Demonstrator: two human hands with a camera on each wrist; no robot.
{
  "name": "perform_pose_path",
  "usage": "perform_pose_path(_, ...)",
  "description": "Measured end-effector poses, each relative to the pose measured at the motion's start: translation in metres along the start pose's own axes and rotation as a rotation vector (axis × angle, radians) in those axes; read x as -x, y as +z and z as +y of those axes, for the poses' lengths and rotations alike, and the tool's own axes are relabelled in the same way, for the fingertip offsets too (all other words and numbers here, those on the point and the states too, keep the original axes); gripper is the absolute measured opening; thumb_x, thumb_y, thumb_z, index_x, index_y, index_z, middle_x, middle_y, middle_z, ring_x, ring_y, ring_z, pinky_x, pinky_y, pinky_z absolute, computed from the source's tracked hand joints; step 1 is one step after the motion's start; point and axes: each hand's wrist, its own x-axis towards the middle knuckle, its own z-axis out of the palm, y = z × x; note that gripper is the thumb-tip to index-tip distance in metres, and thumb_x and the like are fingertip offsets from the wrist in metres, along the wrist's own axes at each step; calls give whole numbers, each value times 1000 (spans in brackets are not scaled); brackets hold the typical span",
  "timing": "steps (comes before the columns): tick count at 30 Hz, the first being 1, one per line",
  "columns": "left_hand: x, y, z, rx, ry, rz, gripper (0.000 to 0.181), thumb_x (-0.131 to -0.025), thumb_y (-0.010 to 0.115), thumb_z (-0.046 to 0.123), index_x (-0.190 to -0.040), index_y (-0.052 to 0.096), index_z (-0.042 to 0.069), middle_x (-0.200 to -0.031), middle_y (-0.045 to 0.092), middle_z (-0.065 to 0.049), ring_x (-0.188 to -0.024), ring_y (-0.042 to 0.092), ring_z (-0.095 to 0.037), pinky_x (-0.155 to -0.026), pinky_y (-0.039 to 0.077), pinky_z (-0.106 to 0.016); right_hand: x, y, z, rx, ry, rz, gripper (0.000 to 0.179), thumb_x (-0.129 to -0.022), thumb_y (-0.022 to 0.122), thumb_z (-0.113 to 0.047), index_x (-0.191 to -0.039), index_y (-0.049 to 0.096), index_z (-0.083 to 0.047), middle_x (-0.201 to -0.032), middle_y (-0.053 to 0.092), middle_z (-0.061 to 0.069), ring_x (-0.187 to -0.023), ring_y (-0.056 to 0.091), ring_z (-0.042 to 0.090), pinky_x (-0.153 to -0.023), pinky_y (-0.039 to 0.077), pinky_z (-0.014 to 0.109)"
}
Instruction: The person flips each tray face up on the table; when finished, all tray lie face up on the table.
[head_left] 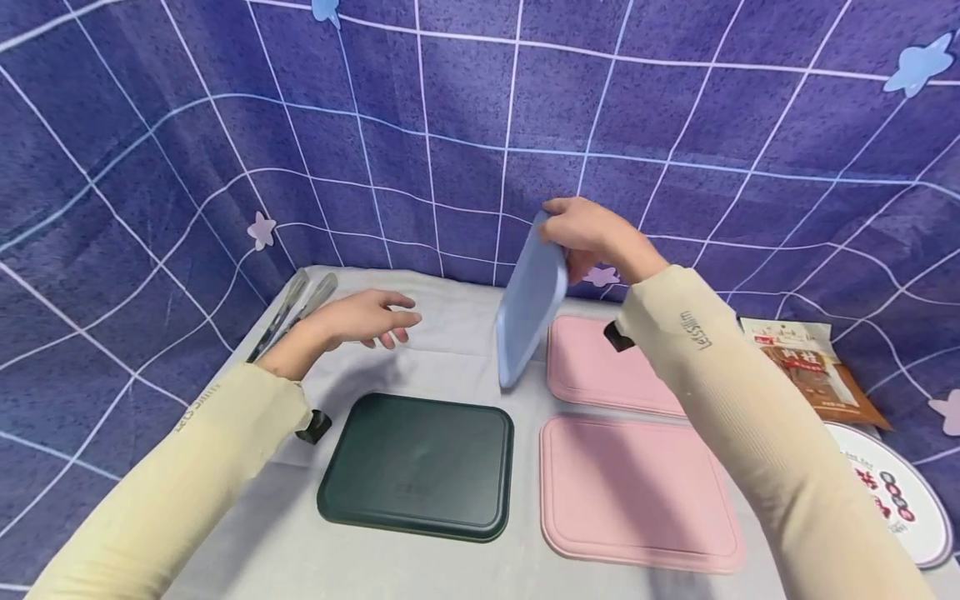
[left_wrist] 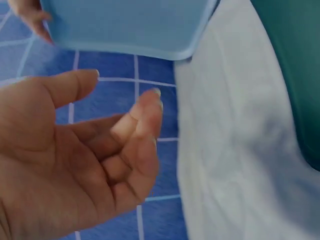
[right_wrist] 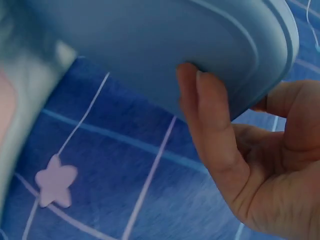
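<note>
My right hand (head_left: 588, 232) grips the upper edge of a light-blue rectangular tray (head_left: 531, 307), thumb on one face and fingers on the other. The tray is tilted steeply; whether its lower corner touches the cloth I cannot tell. In the right wrist view, a raised line runs round the tray's face (right_wrist: 150, 45), and bent fingertips press on it. My left hand (head_left: 365, 319) hovers apart from the tray, holding nothing, its fingers loosely bent (left_wrist: 85, 165). Below it lies a dark-green tray (head_left: 420, 467). Two pink trays, a near one (head_left: 637, 492) and a far one (head_left: 600, 362), lie flat to the right.
White cloth (head_left: 442, 321) covers the table, with a blue checked curtain (head_left: 465, 108) behind and beside it. Long grey-ended utensils (head_left: 288, 308) lie at the back left. At right are a brown printed packet (head_left: 817, 375) and a round white printed item (head_left: 911, 500), partly behind my right sleeve.
</note>
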Motion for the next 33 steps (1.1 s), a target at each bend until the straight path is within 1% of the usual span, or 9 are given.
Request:
perform_pose_path(2,-4,2,-8,54,-4,-27,62,-103,51,38,-153,36,5,-109,70,-11,-90,65,-20,-74,49,-31,1,-8,11,1,-1,23,75,-97,44,-16,-163,10,-18,-152,40,28,-105,69,42,-79,60,49)
perform_pose_path(5,-8,5,-19,64,4,-39,65,-103,50,39,-155,32,3,-116,69,-15,-94,65,-22,-78,50,-34,2,-13,23,-60,-5,46,72,-99,45,-19,-163,13,-21,-148,47,26,-93,74,32,-74,62,42)
perform_pose_path(11,-21,13,-30,143,42,-55,70,-106,44,40,-159,20,3,-130,64,-25,-104,69,-29,-84,51,-37,-4,-11,44,-342,-64,64,70,-100,44,-17,-163,14,-25,-136,49,18,-69,72,17,-67,61,35)
perform_pose_path(15,-29,16,-33,269,79,-19,64,-108,40,36,-160,19,5,-129,65,-24,-99,71,-21,-83,51,-36,-10,-4,57,-504,-100,60,70,-101,44,-16,-163,13,-26,-124,52,12,-62,68,14,-66,61,33)
perform_pose_path(18,-31,15,-36,396,86,35,59,-108,41,30,-159,23,8,-117,70,-15,-91,71,-12,-80,53,-31,-14,2,65,-568,-113,66,69,-101,44,-16,-163,15,-26,-116,55,11,-60,68,14,-64,60,32)
perform_pose_path(22,-31,11,-39,547,93,79,56,-107,43,23,-159,26,10,-100,69,3,-85,68,-8,-75,53,-25,-17,10,75,-613,-129,91,66,-103,46,-20,-162,17,-25,-117,53,9,-63,69,13,-61,59,29)
perform_pose_path(28,-28,6,-47,645,126,65,56,-107,47,24,-159,27,14,-95,68,10,-87,66,-8,-74,50,-23,-20,21,89,-668,-166,135,57,-105,51,-29,-156,30,-15,-111,55,5,-65,66,11,-54,56,26)
perform_pose_path(30,-26,5,-51,655,143,66,58,-107,48,25,-160,26,15,-96,68,12,-88,65,-7,-74,50,-22,-19,23,93,-687,-181,108,57,-104,53,-27,-156,31,-15,-107,57,5,-66,67,12,-53,57,27)
perform_pose_path(33,-23,1,-59,679,155,72,61,-106,50,27,-161,24,16,-97,69,13,-88,65,-5,-74,51,-23,-18,24,101,-713,-194,-17,63,-104,52,-20,-160,23,-19,-102,61,4,-69,68,14,-55,58,29)
